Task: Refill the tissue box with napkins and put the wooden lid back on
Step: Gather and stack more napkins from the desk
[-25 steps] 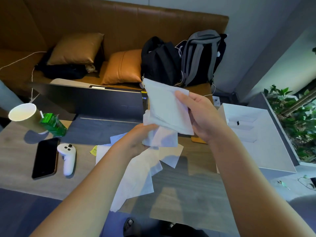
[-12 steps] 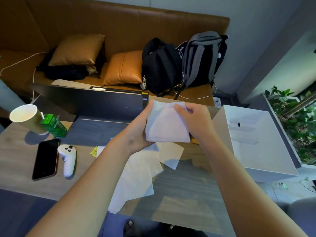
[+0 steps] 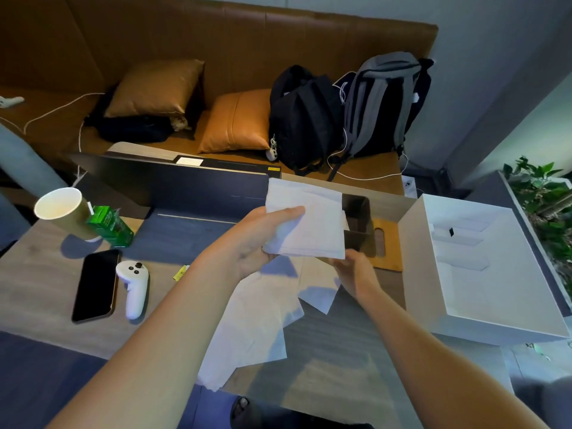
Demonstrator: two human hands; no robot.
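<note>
1. The worktop (image 3: 37, 283) is pale wood-grain, with a darker panel (image 3: 185, 236) across its far middle.
2. Near its far left corner stands a paper cup (image 3: 62, 212), with a green carton (image 3: 111, 226) touching its right side.
3. Toward the left edge a black phone (image 3: 96, 286) lies flat, screen up; a white controller (image 3: 134, 286) lies just beside it on the right.
4. A small yellow slip (image 3: 181, 272) lies right of the controller.
5. Loose white napkins (image 3: 247, 329) overlap in the middle, reaching the near edge.
6. At the far right sit a dark tissue box (image 3: 359, 221), open-topped, and beside it the wooden lid (image 3: 387, 246), lying flat.
7. A large open white box (image 3: 483, 274) covers the right edge.
</note>
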